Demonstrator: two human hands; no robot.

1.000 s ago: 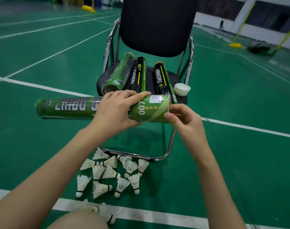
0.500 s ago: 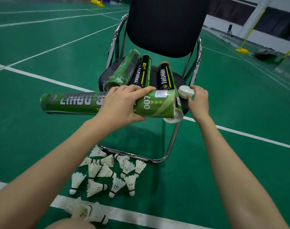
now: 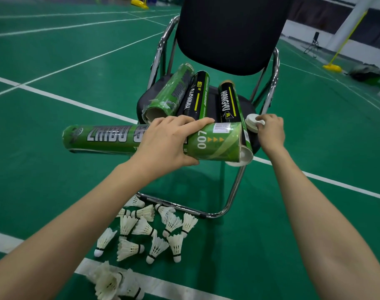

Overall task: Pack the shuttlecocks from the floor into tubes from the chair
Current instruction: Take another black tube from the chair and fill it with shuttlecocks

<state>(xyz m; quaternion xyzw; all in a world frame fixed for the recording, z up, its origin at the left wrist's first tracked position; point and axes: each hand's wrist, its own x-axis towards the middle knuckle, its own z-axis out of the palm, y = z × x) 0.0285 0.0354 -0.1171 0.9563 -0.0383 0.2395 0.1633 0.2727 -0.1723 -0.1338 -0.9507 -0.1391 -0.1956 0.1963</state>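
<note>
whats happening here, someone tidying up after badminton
A person is packing shuttlecocks. The left hand grips a green tube held level before the chair, its right end open. The right hand pinches a white cap at the seat's edge. Three more tubes lie on the seat, and the shuttlecocks lie on the floor.

Green tube held level; white shuttlecocks scattered — floor.
</note>
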